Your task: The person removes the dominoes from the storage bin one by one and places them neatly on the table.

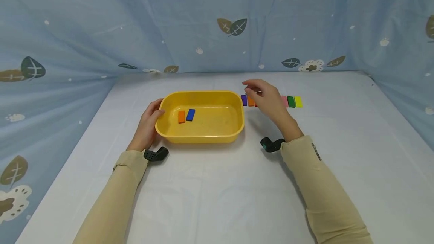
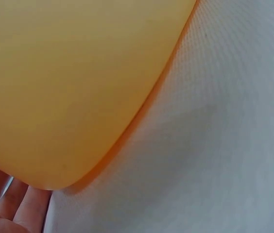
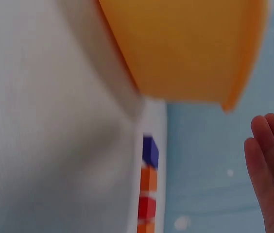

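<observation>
A yellow plastic tub (image 1: 200,139) stands on the white-covered table, with an orange block (image 1: 181,116) and a blue block (image 1: 190,115) lying inside it. My left hand (image 1: 146,123) holds the tub's left end, thumb at the rim and fingers along the outer wall. Just right of the tub, my right hand (image 1: 268,99) is over a row of coloured blocks, holding nothing, its fingers fairly straight in the right wrist view. From the row, a purple block (image 1: 243,100), an orange one (image 1: 251,101), a pink one (image 1: 284,101), a green one (image 1: 291,101) and a yellow one (image 1: 298,101) show; the hand hides others.
Blue patterned cloth (image 1: 190,22) hangs behind the table and along both sides. The row of blocks runs rightward from beside the tub's right end. A black wrist camera (image 1: 156,154) sits at the left cuff and another camera (image 1: 271,145) at the right.
</observation>
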The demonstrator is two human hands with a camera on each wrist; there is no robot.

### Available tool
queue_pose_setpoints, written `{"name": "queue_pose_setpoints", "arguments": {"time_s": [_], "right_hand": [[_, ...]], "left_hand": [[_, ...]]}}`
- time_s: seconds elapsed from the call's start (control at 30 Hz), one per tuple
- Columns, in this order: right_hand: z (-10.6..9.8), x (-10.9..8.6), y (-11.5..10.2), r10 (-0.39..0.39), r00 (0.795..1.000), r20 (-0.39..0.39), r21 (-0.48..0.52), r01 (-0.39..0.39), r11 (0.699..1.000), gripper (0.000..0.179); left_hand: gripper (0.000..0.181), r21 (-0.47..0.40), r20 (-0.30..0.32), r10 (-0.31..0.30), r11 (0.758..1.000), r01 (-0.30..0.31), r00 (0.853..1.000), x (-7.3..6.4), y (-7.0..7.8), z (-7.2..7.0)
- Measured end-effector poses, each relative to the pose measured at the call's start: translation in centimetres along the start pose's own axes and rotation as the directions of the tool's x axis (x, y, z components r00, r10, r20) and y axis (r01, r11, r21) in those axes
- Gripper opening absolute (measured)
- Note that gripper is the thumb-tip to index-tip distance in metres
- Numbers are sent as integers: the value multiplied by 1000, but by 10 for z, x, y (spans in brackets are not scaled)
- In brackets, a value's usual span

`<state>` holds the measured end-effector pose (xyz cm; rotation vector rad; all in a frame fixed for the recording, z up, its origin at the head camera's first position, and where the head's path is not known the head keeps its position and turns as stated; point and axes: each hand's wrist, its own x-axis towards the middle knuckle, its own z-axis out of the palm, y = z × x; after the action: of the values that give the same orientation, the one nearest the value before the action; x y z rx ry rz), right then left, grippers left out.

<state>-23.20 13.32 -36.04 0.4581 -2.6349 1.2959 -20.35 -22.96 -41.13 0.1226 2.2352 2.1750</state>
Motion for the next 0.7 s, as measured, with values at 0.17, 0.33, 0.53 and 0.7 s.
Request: {"name": "queue_pose_setpoints", "arguments": {"time_s": [0.17,0.33,0.53,0.7], "right_hand": [[13,-7,-25,-74,995,63,-43,77,996,31],[27,-9,-33,-129,983,133,-67,138,988,32],[46,-13,-42,-155,956,248,-116,188,975,32],[64,-16,-53,-156,939,305,-263,240,934,31]], "left_hand": [[43,-9,-7,2,1000,-2,1000,2,-1,0],[43,-10,-7,-10,1000,10,1000,-1,1,-1],[44,-9,8,-13,1000,13,1000,-8,10,4],[45,17,14,-9,1000,9,1000,-10,16,7]]}}
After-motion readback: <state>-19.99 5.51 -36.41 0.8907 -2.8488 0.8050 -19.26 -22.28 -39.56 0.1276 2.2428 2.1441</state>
